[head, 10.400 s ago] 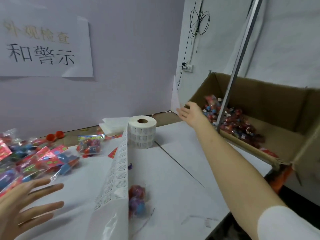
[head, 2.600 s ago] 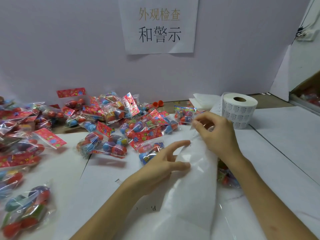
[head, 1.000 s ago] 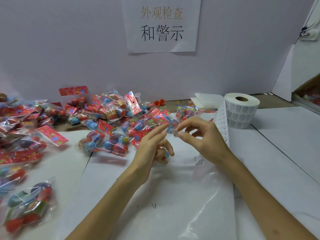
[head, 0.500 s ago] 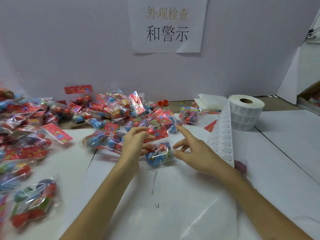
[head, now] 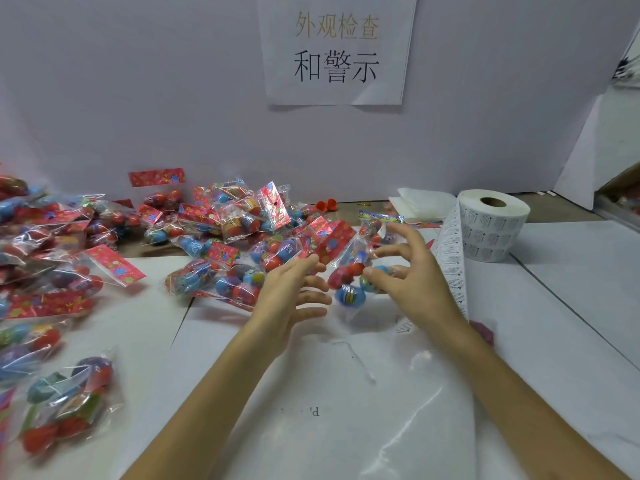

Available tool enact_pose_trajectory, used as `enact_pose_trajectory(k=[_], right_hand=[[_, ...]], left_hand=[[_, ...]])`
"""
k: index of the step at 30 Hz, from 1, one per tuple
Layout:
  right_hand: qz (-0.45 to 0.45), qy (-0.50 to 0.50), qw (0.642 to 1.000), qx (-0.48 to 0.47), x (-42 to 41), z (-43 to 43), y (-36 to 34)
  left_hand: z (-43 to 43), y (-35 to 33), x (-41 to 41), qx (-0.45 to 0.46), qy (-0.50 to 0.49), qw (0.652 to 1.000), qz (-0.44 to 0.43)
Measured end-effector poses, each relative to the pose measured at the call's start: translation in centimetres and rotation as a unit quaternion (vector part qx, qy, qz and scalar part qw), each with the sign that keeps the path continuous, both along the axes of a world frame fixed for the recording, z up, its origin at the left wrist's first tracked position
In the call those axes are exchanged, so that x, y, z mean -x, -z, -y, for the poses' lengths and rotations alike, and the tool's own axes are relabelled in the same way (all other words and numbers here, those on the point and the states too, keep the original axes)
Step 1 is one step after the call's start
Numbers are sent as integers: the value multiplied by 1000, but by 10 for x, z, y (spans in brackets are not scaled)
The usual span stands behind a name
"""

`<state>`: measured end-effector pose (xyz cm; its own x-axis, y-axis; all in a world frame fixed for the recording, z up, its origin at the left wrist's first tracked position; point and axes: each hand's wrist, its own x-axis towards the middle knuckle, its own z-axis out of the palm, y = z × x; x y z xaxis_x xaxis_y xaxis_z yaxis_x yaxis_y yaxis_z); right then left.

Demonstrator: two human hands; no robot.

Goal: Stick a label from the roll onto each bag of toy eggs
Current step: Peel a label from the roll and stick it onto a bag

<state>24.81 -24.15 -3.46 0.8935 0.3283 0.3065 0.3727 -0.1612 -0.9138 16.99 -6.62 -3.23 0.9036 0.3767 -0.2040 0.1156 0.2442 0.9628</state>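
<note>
A: Right hand [head: 408, 278]?
B: Fingers curled, thumb pressed on the bag of toy eggs [head: 348, 275], gripping it mid-desk [head: 561, 306]. Bag's long axis runs 11 to 5 o'clock, red foil header at 11. Crinkly clear film, glossy round eggs.
A: Left hand [head: 294, 292]?
B: Flat, fingers spread, tips at the bag's 9 o'clock. Label roll [head: 493, 230] at 2 o'clock, white paper cylinder.
</note>
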Motion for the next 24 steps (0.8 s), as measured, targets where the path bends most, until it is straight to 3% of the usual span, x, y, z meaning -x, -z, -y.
enact_pose_trajectory(k=[4, 8, 10, 13, 19, 24], right_hand=[[-37, 10, 992, -116, -3, 6, -12], [-75, -48, 980, -175, 3, 5, -16], [-70, -79, 981, -162, 7, 2, -14], [-59, -108, 983, -136, 9, -1, -12], [-84, -61, 986, -129, 3, 6, -21], [-296, -212, 896, -253, 7, 5, -26]], left_hand=[[1, -3, 3, 28, 6, 999, -31], [4, -4, 9, 134, 173, 976, -5], [8, -3, 9, 154, 202, 966, 37], [12, -2, 7, 164, 145, 973, 66], [4, -4, 6, 226, 24, 973, 47], [5, -10, 8, 258, 20, 964, 58]])
